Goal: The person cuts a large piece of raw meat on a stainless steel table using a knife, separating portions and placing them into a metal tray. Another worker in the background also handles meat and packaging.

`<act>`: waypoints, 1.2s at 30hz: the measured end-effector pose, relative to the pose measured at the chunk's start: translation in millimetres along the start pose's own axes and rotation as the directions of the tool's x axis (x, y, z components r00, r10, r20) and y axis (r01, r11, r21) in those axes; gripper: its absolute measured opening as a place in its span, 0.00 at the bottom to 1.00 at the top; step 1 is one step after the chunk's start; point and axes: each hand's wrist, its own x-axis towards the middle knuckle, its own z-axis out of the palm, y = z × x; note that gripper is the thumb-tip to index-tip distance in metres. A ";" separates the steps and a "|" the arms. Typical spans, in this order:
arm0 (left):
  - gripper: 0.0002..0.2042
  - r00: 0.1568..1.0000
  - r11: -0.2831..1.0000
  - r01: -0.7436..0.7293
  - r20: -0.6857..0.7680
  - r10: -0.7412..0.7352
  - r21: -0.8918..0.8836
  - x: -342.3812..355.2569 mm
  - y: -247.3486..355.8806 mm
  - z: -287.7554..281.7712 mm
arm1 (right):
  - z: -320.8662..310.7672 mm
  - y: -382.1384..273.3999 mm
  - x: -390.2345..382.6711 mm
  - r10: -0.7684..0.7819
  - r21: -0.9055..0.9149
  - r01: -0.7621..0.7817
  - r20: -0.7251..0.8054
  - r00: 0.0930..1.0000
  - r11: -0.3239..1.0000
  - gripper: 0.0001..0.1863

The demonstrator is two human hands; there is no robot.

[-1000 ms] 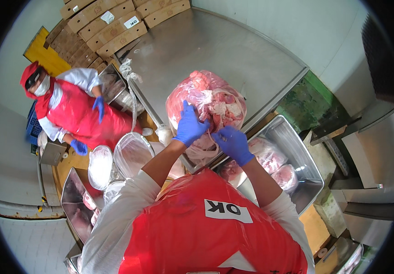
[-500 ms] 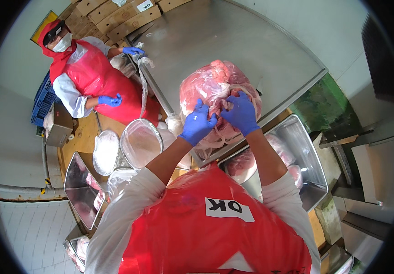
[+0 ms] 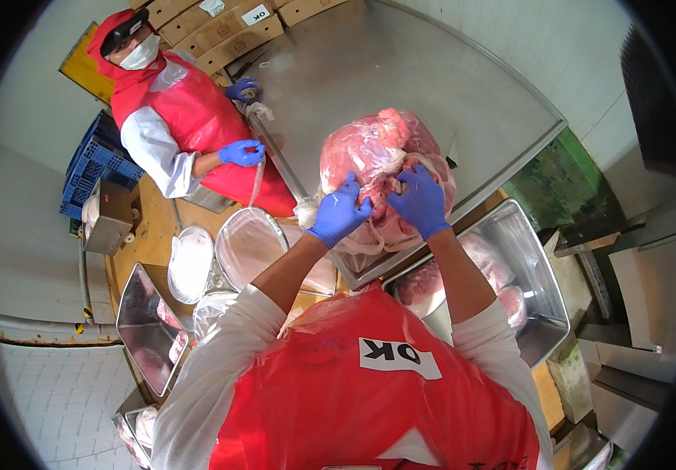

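A large piece of raw pink meat (image 3: 354, 153) with pale fat and membrane lies on the near corner of the metal table (image 3: 338, 63). My left hand (image 3: 342, 211), in a blue glove, grips the near left side of the meat. Its thumb points in toward the middle. My right hand (image 3: 419, 202), gloved alike, closes on a fold near the middle, its fingertips bent into the flesh. Only a small gap parts the two hands. Some fingertips are hidden against the meat. Whether the fingers hold a loose scrap cannot be told.
A co-worker (image 3: 197, 117) in a red apron stands at the table's left side, holding a pale strip. Metal tubs with meat, one at right (image 3: 538, 313) and one at left (image 3: 138, 313), flank me. A bag-lined round hoop (image 3: 253, 235) stands left. Cardboard boxes (image 3: 236, 43) are stacked behind.
The view has shifted slightly, so the scene sits a little farther right. My hands stay on the meat, fingers slightly shifted. The co-worker's nearer hand has come up to the pale strip.
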 end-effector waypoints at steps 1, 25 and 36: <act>0.30 1.000 1.000 -0.002 -0.006 0.001 -0.003 -1.2 -2.5 -1.6 | -2.7 -3.7 -0.7 0.039 -0.005 -0.039 0.043 0.998 0.999 0.20; 0.31 0.982 0.974 0.184 -0.012 -0.187 -0.132 -3.7 -55.9 12.2 | -31.4 118.6 7.6 0.563 0.320 -0.507 -0.111 0.819 0.800 0.20; 0.33 0.989 0.994 0.111 0.105 -0.108 -0.022 13.7 -74.8 -11.6 | 89.2 249.8 37.3 0.705 -0.144 -0.694 0.043 0.708 0.705 0.49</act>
